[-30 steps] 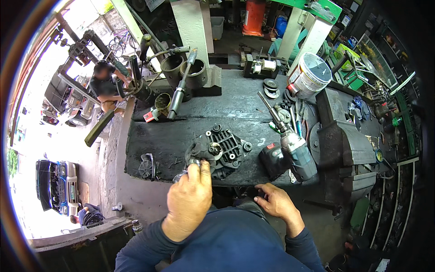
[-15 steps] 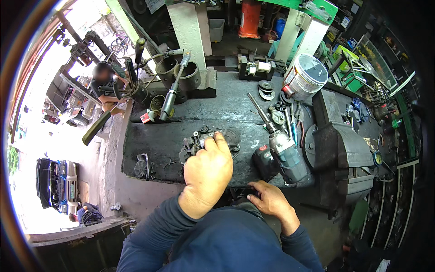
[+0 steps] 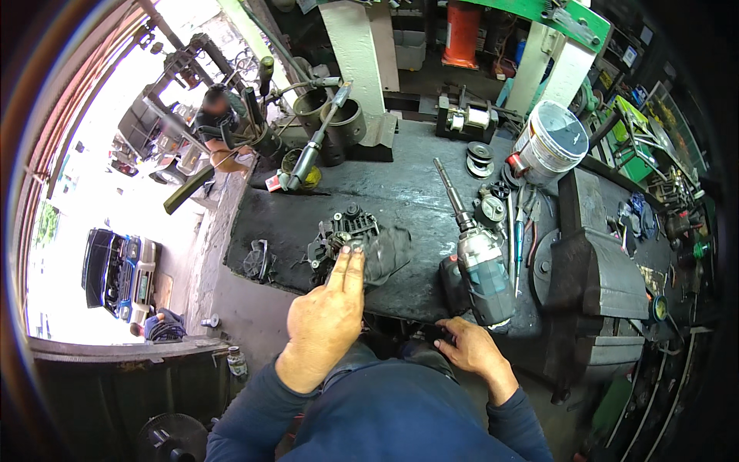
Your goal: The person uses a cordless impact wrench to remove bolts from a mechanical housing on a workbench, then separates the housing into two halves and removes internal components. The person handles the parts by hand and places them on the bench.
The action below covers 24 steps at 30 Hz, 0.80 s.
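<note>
My left hand [image 3: 323,327] reaches over the near side of the bench. Two of its fingers are stretched out, their tips at the near side of a dark, greasy machine part [image 3: 352,223] with small fittings; the other fingers are curled and the thumb is hidden. Against that part, on its right, lies a smooth black piece [image 3: 389,252]. My right hand [image 3: 471,348] rests by the bench's front edge, thumb and fingers apart, with nothing visible in it. Just beyond it lies a cordless impact wrench [image 3: 485,273] with a long socket extension.
A smaller dark part [image 3: 259,260] sits at the bench's left. Pulleys [image 3: 480,159], hand tools [image 3: 522,231] and a white bucket [image 3: 550,142] stand right of centre, beside a large vise [image 3: 600,262]. Metal cylinders [image 3: 339,127] hold tools at the back. A person [image 3: 219,127] sits beyond the left edge.
The view has shifted, so the bench appears further right. My left hand has drawn back toward me, uncovering more of the dark machine part. My right hand stays by the edge.
</note>
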Each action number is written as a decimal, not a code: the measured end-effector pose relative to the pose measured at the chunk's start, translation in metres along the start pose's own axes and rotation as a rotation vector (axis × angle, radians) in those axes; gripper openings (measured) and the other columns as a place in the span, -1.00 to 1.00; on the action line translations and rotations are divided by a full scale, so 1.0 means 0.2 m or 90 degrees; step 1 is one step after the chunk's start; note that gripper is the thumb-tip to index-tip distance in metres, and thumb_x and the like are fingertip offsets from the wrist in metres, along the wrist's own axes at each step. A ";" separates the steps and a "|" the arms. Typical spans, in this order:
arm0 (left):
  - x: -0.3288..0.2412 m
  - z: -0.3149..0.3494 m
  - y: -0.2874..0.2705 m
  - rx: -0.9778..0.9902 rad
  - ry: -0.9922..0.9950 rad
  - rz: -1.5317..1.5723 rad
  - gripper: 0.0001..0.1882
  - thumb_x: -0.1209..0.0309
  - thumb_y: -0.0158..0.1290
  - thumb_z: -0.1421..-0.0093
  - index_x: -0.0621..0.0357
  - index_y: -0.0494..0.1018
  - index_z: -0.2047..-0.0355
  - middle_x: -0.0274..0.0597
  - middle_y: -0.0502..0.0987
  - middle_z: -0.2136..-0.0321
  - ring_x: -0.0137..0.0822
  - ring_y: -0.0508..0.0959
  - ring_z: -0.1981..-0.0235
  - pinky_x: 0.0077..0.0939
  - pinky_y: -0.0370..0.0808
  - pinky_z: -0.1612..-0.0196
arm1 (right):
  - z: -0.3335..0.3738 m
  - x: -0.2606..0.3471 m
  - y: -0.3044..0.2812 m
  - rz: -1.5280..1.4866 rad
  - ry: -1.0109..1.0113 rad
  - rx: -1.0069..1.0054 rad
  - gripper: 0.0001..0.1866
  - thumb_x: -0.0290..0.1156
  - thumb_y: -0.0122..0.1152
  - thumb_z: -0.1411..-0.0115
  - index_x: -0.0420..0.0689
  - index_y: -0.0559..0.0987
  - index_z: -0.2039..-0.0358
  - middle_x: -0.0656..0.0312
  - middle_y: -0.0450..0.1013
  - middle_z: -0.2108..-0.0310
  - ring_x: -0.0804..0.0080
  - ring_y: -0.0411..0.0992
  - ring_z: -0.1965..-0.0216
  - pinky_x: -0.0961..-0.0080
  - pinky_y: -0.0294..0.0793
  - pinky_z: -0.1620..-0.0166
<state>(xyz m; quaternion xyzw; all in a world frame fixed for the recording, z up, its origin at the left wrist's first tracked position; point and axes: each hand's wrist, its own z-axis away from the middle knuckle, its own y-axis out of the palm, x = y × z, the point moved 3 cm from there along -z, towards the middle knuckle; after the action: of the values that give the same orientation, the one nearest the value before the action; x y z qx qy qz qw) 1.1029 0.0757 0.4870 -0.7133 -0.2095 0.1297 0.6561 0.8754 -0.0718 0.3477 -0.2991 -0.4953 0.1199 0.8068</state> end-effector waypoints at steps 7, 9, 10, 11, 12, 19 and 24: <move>0.39 0.27 -0.19 -0.091 -0.236 0.238 -0.54 0.42 0.11 -0.36 0.27 0.49 -0.24 0.15 0.70 0.07 0.11 0.74 0.11 -0.10 0.65 0.05 | -0.03 -0.01 -0.01 0.045 -0.072 -0.026 -0.51 -0.22 0.39 -0.29 -0.17 0.60 -0.16 0.00 0.60 0.06 0.03 0.62 0.20 0.17 0.61 0.08; 0.56 0.31 -0.16 -0.181 -0.321 0.301 -0.61 0.43 0.05 -0.44 0.32 0.49 -0.22 0.21 0.69 0.10 0.12 0.72 0.08 -0.10 0.61 0.02 | -0.02 -0.02 0.01 0.037 -0.053 0.010 -0.50 -0.21 0.38 -0.30 -0.19 0.59 -0.17 -0.01 0.59 0.03 0.02 0.62 0.18 0.16 0.61 0.06; 0.65 0.32 -0.11 -0.188 -0.363 0.314 -0.63 0.43 0.00 -0.49 0.31 0.49 -0.22 0.21 0.69 0.12 0.06 0.73 0.08 -0.15 0.60 0.02 | -0.03 -0.02 0.02 0.043 -0.042 0.029 -0.50 -0.20 0.37 -0.30 -0.20 0.59 -0.17 -0.02 0.58 0.01 0.02 0.62 0.17 0.15 0.61 0.06; 0.71 0.32 -0.05 -0.235 -0.329 0.310 -0.63 0.40 0.02 -0.49 0.31 0.49 -0.22 0.18 0.70 0.12 0.04 0.73 0.11 -0.18 0.60 0.01 | -0.03 -0.02 0.04 0.035 -0.045 0.046 -0.49 -0.18 0.35 -0.31 -0.19 0.59 -0.17 -0.02 0.58 -0.01 -0.02 0.61 0.11 0.13 0.59 0.01; 0.79 0.32 0.04 -0.226 -0.383 0.357 -0.62 0.39 0.03 -0.49 0.34 0.49 -0.22 0.18 0.70 0.09 0.03 0.72 0.08 -0.19 0.59 -0.02 | -0.04 -0.01 0.05 0.035 -0.043 0.066 -0.49 -0.16 0.33 -0.31 -0.18 0.58 -0.18 -0.02 0.59 -0.03 -0.06 0.60 0.05 0.11 0.58 -0.03; 1.16 -0.05 0.69 -0.298 -0.364 0.429 -0.54 0.21 0.02 -0.54 0.42 0.52 -0.16 0.26 0.67 0.03 0.10 0.68 0.00 -0.19 0.53 -0.13 | -0.16 0.15 0.10 0.064 -0.107 0.047 -0.50 -0.18 0.29 -0.34 -0.22 0.57 -0.17 -0.06 0.59 -0.06 -0.12 0.59 -0.01 0.11 0.57 -0.09; 1.34 -0.11 0.88 -0.228 -0.357 0.452 -0.46 0.04 -0.09 -0.58 0.37 0.57 0.16 0.22 0.64 0.35 0.08 0.62 0.33 -0.09 0.51 0.16 | -0.22 0.25 0.14 0.013 -0.019 0.007 -0.52 -0.21 0.32 -0.33 -0.26 0.59 -0.14 -0.10 0.59 -0.05 -0.12 0.59 -0.01 0.12 0.57 -0.08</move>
<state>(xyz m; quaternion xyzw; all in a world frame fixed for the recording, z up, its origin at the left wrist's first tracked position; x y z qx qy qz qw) 1.3702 0.1730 0.3389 -0.7799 -0.1410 0.4947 0.3566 0.9404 -0.0403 0.3526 -0.2980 -0.5034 0.1352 0.7997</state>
